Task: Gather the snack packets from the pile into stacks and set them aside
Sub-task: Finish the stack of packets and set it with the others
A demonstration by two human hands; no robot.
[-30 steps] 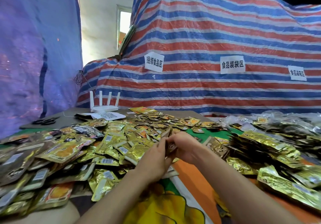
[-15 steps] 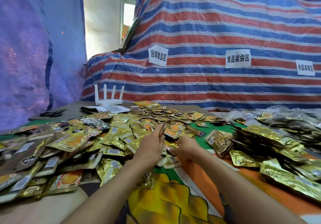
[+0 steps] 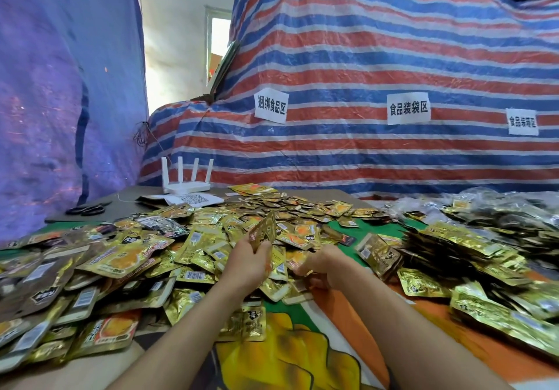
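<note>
Packets [image 3: 263,228] stand pinched upright in our left hand [image 3: 246,264]; our right hand [image 3: 326,268], now parted toward 3 o'clock, curls on pile [image 3: 136,256], grip unclear.

Packet pile [image 3: 145,256] left on table [image 3: 348,323]; stacks [image 3: 453,256] right; router [image 3: 187,186], scissors [image 3: 86,209] behind pile.

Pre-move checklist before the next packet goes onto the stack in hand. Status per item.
1. Left hand grips the stack in hand: ok, held upright.
2. Right hand has a packet pinched: cannot tell, its fingers curl down among the packets.
3. Loose pile within reach: ok, it lies around both hands.
4. Finished stacks set apart: ok, they lie to the right.
5. Bare cloth for set-down: ok, orange patch beside the right forearm.
6. Scissors away from the hands: ok, far left.
</note>
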